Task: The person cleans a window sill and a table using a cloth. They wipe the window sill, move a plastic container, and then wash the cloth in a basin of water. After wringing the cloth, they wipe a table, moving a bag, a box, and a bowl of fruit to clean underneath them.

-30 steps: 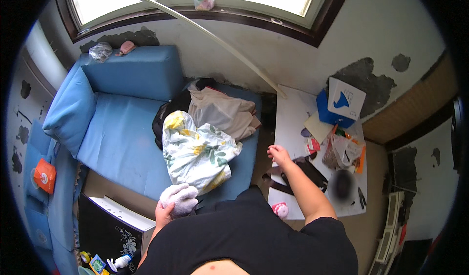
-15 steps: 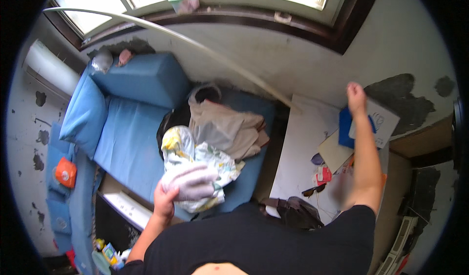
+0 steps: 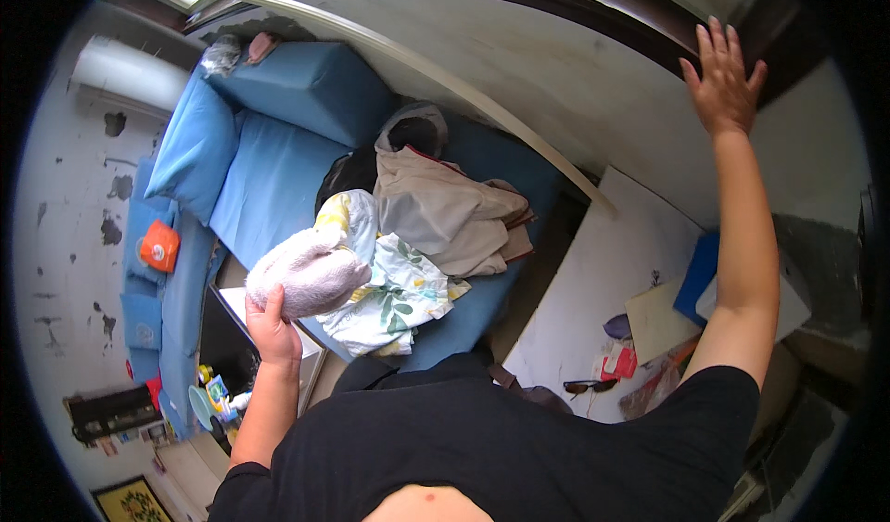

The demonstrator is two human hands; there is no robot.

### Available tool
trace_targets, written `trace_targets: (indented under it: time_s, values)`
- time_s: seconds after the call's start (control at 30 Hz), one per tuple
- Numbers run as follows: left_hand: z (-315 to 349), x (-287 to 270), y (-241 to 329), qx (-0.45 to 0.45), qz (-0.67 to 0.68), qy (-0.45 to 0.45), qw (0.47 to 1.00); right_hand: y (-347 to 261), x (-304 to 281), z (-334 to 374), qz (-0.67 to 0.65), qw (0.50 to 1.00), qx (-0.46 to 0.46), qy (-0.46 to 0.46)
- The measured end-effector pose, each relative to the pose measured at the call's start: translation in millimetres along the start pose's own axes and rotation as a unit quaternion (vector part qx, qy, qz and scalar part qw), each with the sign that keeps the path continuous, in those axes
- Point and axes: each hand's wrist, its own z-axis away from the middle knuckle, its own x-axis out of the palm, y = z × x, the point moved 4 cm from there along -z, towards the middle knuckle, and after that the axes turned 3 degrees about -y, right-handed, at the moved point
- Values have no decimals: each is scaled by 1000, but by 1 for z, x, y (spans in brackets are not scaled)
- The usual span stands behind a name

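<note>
1. Patterned fabric (image 3: 403,299), white with yellow and green print: crumpled just beyond and right of the left hand (image 3: 273,332), partly covered.
2. Beige garment (image 3: 436,211): heaped farther out, right of the same hand.
3. Curved cream pole (image 3: 464,91): slants between the two hands.
4. Blue box (image 3: 693,279): below the right hand (image 3: 728,86), partly behind its forearm.
5. Sunglasses (image 3: 591,387): well below the right hand.
6. Plush cloth (image 3: 311,272): pale lilac-grey, fluffy, bunched; gripped in the left hand.
7. Right hand: empty, fingers spread, at the dark window frame (image 3: 640,35); contact cannot be told.
8. White table (image 3: 556,332): below and left of the right hand.
9. Blue sofa (image 3: 278,160): beyond the left hand, under the heap.
</note>
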Motion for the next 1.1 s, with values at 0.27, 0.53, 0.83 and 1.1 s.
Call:
trace_targets:
  time_s: [0.27, 0.53, 0.83, 1.1]
  values:
    - [4, 10, 3, 22, -23, 14, 999, 3, 31, 0, -164, 947, -40, 272]
    - [-73, 72, 40, 216, 82, -168, 958, -2, 32, -6, -164, 968, -40, 185]
    - [-314, 64, 31, 541, -353, 23, 763, -1, 38, -9, -118, 985, -27, 123]
    - [-633, 69, 12, 282, 335, -191, 878, -14, 35, -15, -25, 999, 36, 4]
